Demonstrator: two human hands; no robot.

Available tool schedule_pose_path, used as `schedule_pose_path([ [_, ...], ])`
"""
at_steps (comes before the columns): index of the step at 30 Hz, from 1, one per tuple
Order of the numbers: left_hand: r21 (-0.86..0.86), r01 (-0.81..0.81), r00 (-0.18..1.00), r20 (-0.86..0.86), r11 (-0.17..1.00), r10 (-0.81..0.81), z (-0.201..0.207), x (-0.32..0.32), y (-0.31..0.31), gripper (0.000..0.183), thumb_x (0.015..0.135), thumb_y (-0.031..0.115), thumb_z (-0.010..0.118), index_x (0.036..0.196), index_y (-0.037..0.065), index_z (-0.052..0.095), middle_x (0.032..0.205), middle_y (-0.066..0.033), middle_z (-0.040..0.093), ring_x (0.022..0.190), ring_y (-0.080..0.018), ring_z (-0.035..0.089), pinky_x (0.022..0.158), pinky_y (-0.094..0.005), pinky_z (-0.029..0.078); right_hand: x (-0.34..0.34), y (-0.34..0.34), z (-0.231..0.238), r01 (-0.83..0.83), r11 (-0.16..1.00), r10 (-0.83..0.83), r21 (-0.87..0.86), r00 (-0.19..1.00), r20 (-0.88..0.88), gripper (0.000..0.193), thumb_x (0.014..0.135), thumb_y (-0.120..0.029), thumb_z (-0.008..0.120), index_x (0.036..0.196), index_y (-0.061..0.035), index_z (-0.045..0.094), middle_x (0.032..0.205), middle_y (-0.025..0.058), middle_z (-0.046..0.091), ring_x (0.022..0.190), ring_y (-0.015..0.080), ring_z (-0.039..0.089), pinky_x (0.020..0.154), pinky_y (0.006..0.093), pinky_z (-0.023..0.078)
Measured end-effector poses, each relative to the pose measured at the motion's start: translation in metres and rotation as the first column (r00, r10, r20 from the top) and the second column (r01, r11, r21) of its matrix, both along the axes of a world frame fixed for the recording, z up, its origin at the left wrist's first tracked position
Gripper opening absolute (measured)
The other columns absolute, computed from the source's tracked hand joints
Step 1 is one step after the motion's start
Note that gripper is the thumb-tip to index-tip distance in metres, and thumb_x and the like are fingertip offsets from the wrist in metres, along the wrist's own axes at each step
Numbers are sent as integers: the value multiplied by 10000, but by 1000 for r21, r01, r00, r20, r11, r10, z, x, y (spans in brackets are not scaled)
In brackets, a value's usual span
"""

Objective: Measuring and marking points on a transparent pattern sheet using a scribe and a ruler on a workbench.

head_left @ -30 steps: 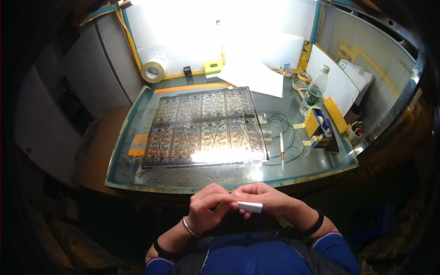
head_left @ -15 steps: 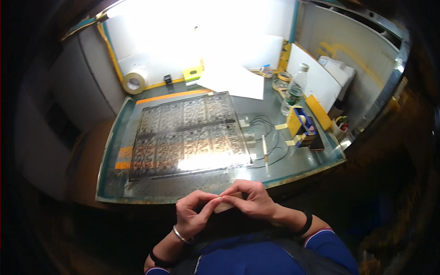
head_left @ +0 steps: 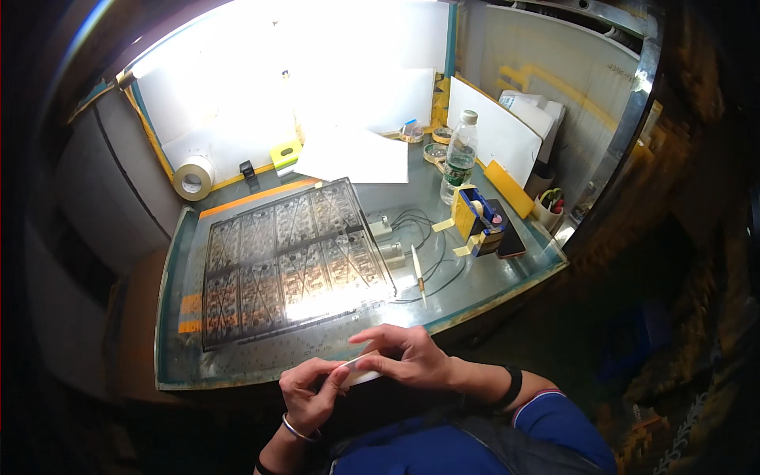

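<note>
At the near edge of the table, my left hand pinches one end of a small pale flat piece between thumb and forefinger. My right hand is at the other end, its thumb along the piece and its forefinger lifted apart from the thumb. The remaining right fingers are curled and mostly hidden behind. What the piece is made of cannot be made out. Beyond my hands, a dark framed panel with rows of copper-coloured patterns lies on the glass-topped table.
A white pen-like tool and black cables lie right of the panel. Further right stand a tape dispenser, a plastic bottle and a pen cup. White sheets and a tape roll are at the back.
The view has shifted, so the table appears further left and lower. My right forefinger has lifted off from the pinch beside my left fingertips, and more of the pale piece shows.
</note>
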State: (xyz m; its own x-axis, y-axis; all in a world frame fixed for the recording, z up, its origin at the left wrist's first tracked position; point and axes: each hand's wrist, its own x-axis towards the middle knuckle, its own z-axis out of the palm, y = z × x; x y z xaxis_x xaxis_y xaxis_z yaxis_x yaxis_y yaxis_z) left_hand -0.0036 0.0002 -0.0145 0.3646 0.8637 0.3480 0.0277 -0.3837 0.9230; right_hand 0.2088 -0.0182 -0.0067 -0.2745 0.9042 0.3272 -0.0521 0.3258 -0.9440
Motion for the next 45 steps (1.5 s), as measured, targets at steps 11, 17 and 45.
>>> schedule_pose_path([
  [11, -235, -65, 997, 31, 970, 75, -9, -5, 2, 125, 870, 44, 737, 781, -19, 676, 664, -51, 680, 590, -71, 627, 532, -205, 490, 3, 7, -8, -168, 973, 185, -159, 978, 96, 299, 1014, -144, 546, 1275, -18, 620, 1248, 105, 660, 1139, 141, 595, 998, 279, 452],
  [17, 208, -214, 942, -213, 954, 258, -20, -21, 23, 95, 850, 71, 745, 907, 5, 709, 774, -83, 693, 685, -171, 653, 630, -276, 510, 65, 21, -8, 348, 936, -350, 56, 904, 246, 255, 990, -125, 573, 1218, -55, 661, 1133, 144, 700, 1122, 215, 630, 963, 308, 474],
  [45, 647, 51, 856, -421, 761, 300, -37, 4, 55, 293, 764, 99, 780, 1030, 13, 691, 1120, -124, 680, 1026, -312, 623, 883, -402, 482, 185, 55, 93, 640, 620, -785, 455, 513, 347, 264, 982, -116, 589, 1210, 2, 649, 994, 173, 723, 876, 143, 678, 780, 272, 526],
])
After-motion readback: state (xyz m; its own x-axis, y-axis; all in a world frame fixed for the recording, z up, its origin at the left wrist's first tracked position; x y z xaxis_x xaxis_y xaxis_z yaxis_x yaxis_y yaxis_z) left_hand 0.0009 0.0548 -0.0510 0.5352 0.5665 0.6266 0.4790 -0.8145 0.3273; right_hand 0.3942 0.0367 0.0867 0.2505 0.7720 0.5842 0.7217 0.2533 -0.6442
